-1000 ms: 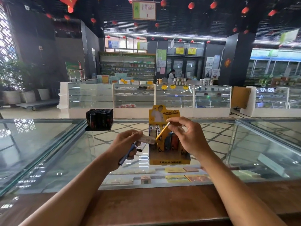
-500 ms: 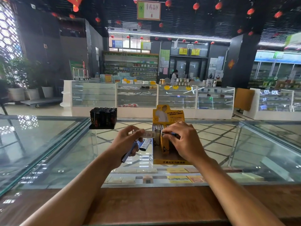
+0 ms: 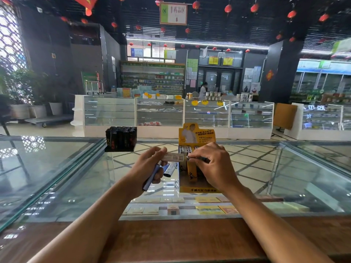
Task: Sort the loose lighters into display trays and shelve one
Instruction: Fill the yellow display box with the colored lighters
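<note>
Three lighters (image 3: 152, 176) clamped in left fingers (image 3: 150, 158) | right fingers (image 3: 198, 153) pinch lighter (image 3: 202, 159) over tray (image 3: 197, 190)

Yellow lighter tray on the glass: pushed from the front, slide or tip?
Likely slides: the yellow display tray sits flat on the smooth glass counter. It looks like thin cardboard, so probably light, crushable. Its tall header card makes a high push likelier to tip it.

Daylight floods through the lattice window (image 3: 9, 44) left of the glass counter (image 3: 47, 177), whose top glares pale; the ceiling (image 3: 237, 23) above it is dim. Edges bow; shelves (image 3: 152, 78) beyond it look soft.
</note>
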### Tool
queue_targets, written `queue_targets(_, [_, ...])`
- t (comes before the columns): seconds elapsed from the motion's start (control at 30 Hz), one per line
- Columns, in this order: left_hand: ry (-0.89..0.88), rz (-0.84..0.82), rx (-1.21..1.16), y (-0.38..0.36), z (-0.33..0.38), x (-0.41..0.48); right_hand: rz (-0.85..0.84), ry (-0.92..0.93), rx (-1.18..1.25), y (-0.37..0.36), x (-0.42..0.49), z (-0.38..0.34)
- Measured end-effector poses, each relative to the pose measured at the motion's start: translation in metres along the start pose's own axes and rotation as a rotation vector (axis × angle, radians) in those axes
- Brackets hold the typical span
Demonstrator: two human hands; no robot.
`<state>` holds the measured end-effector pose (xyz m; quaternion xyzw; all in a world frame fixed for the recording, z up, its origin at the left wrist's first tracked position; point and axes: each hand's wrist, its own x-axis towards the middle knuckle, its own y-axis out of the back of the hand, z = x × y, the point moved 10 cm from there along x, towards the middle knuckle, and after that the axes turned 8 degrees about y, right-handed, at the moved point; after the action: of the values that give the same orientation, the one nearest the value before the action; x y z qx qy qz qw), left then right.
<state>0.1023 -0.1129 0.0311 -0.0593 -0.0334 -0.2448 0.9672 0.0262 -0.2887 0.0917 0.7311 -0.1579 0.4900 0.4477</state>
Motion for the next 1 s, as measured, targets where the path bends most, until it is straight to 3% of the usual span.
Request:
queue_targets(0.6, [-0.012, -0.006, -0.051, -0.0020, 0.0030, -0.0006, 0.033, -0.033, 0.043, 0.0022, -0.0028, -0.0049])
queue_targets(1.0, [-0.012, -0.053, -0.088, -0.0042, 0.0042, -0.0042, -0.019, -0.011, -0.088, 0.0026, -0.0016, -0.0014])
